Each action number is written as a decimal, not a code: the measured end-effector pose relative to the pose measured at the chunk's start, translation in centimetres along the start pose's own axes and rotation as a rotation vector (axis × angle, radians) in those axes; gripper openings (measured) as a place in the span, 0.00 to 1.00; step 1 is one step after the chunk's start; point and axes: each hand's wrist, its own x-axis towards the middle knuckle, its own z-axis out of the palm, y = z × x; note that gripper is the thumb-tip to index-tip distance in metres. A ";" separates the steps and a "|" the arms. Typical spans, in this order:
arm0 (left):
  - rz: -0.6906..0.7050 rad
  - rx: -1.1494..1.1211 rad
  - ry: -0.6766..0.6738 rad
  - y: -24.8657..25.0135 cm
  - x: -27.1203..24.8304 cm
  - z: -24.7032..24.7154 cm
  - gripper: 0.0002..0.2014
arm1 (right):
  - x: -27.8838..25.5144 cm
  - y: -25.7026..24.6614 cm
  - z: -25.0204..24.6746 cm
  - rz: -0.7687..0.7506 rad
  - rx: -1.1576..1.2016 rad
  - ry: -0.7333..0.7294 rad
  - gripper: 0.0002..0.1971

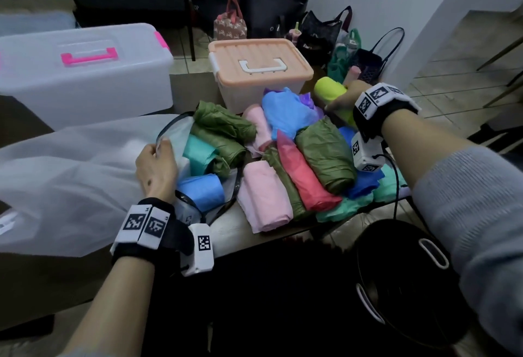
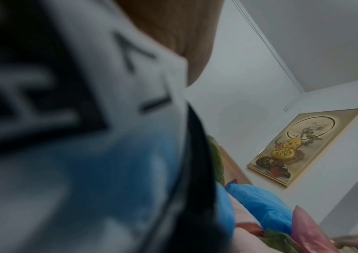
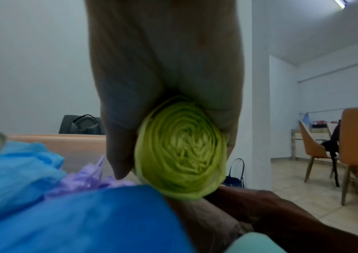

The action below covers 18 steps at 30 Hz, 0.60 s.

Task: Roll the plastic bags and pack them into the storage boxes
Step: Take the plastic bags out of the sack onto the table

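My right hand grips a rolled lime-green bag at the far right of the table; in the right wrist view the lime-green roll shows its spiral end between my fingers. My left hand holds the rim of a soft translucent storage box with black edging, lying on its side. Inside its mouth sit green, teal and blue rolls. A heap of rolled and loose bags lies between my hands: pink, red, olive, blue.
A peach-lidded box stands shut behind the heap. A large clear box with pink handle stands shut at the back left. Handbags crowd the floor beyond. A black basket sits on the floor at the lower right.
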 end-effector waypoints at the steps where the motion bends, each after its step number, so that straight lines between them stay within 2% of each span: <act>1: 0.000 0.009 0.006 0.0 0.0 0.0 0.19 | 0.3 0.4 0.3 0.001 0.038 -0.009 0.30; 5: 0.019 -0.016 0.030 -0.3 0.0 0.2 0.20 | 1.3 0.8 0.9 -0.022 0.072 -0.023 0.33; 7: 0.030 -0.026 0.038 -0.5 0.0 0.3 0.20 | 1.4 0.3 1.0 -0.039 -0.011 -0.050 0.33; 10: 0.047 -0.028 0.047 -0.6 -0.1 0.4 0.19 | 1.2 -0.4 1.3 -0.027 -0.149 -0.132 0.40; 18: 0.065 -0.063 0.061 -0.9 -0.1 0.4 0.17 | 1.2 -0.6 1.3 -0.034 -0.321 -0.188 0.34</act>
